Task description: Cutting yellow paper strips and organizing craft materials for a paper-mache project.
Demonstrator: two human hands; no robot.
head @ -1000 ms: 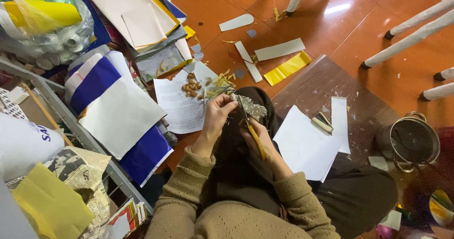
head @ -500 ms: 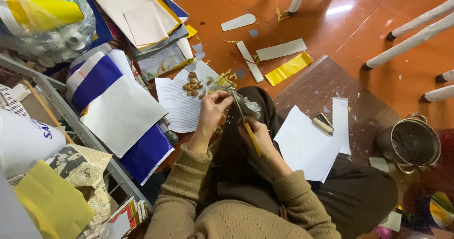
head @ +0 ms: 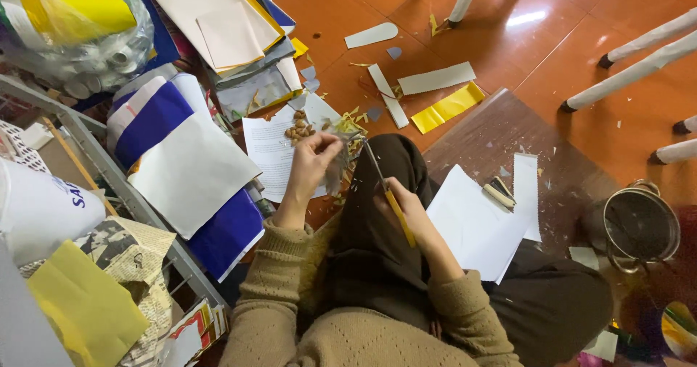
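The small grey piece of paper [head: 335,169] sits a little lower and more upright than a second ago, when it lay flatter and higher between the hands; the scissors [head: 383,190] have swung so their blades now point up at its top edge. The piece is thin, pale grey, ragged at the bottom, and hangs over the raised dark-trousered knee [head: 392,193]. The left hand [head: 311,165] pinches its left edge between thumb and fingertips, the fingers pressed together. The right hand [head: 408,209], just right of the piece, is closed around the yellow handle of the scissors; how far the blades are apart is too fine to make out. Left of the piece, on the orange floor [head: 552,69], lies a printed white sheet [head: 270,149] carrying a small heap of brown bits [head: 299,128] and yellow trimmings. Right of it, a blank white sheet [head: 472,225] rests on a brown board [head: 501,131]. Farther left, blue and white sheets [head: 181,171] are stacked beside a metal rack [head: 109,171]. The person's lower legs are cut off by the frame.
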